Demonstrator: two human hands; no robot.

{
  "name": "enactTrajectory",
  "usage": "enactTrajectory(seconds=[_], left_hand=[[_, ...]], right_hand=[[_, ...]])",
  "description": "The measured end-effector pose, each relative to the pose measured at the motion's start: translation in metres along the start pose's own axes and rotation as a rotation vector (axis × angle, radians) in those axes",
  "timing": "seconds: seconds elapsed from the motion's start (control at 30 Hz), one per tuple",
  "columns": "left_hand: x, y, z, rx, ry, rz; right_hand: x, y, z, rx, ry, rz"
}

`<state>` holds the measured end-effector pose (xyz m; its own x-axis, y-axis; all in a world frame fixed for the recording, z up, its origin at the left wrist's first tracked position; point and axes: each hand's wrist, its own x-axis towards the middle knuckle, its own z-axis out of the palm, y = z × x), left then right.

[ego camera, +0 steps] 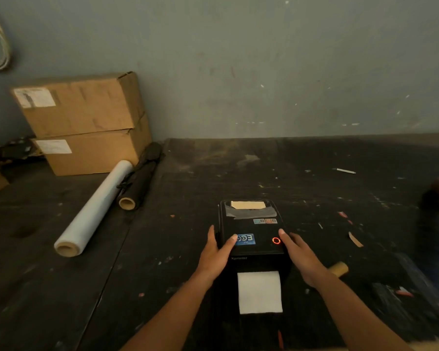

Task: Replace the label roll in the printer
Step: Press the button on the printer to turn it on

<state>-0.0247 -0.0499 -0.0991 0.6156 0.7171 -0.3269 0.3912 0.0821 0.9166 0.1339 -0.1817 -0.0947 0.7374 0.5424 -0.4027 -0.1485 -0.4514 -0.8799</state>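
A black label printer [254, 230] stands on the dark table in front of me, its lid down and a red ring light glowing on top. A white strip of label paper [259, 292] hangs out of its front slot. My left hand [217, 252] grips the printer's left side, thumb on the blue sticker. My right hand [300, 257] holds the right side, thumb near the red light. A brown cardboard core [338, 269] lies just right of my right wrist, partly hidden by it.
Two stacked cardboard boxes [86, 122] stand at the back left against the wall. A clear film roll [91, 211] and a black roll [140, 183] lie beside them. Scraps of paper [355, 239] dot the table. A dark blurred shape [436, 224] sits at the right edge.
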Motion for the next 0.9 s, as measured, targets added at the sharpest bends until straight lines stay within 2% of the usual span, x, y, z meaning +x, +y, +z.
enactTrajectory(seconds=[0.13, 0.33, 0.9], left_hand=[[-0.003, -0.005, 0.002, -0.143, -0.033, -0.091], [-0.007, -0.013, 0.006, -0.215, -0.057, -0.127], [-0.001, -0.021, 0.01, -0.253, -0.029, -0.059]], right_hand=[[0.012, 0.019, 0.005, 0.166, -0.018, 0.062], [0.009, 0.032, 0.009, 0.23, -0.019, 0.093], [0.012, 0.031, 0.011, 0.078, 0.046, -0.005]])
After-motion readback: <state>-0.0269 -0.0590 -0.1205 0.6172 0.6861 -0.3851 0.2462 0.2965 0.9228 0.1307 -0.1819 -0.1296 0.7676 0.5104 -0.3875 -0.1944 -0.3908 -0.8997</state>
